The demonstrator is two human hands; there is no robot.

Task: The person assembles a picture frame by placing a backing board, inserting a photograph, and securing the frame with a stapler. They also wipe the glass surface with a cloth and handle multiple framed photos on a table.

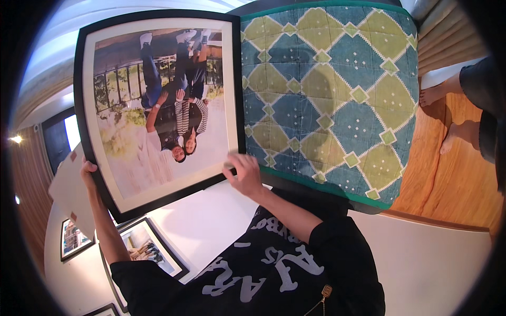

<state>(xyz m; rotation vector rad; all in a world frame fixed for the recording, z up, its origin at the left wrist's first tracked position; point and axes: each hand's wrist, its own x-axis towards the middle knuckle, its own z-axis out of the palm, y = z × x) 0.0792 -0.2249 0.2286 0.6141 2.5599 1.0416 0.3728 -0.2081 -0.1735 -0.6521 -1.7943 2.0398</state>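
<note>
A large black-framed photograph (158,100) with a white mat shows people standing by a railing and is held up before me, upside down in view. My left hand (88,169) grips its left edge, thumb on the frame. My right hand (243,173) holds the frame's lower right corner, fingers curled over the black edge. Behind the frame on the left, a pale cardboard sheet (68,189) sticks out near my left hand.
A bed with a blue and green quilted cover (332,95) fills the upper right. Two smaller framed pictures (150,250) (74,239) hang on the white wall at lower left. Another person's bare feet (448,116) stand on the wooden floor at right.
</note>
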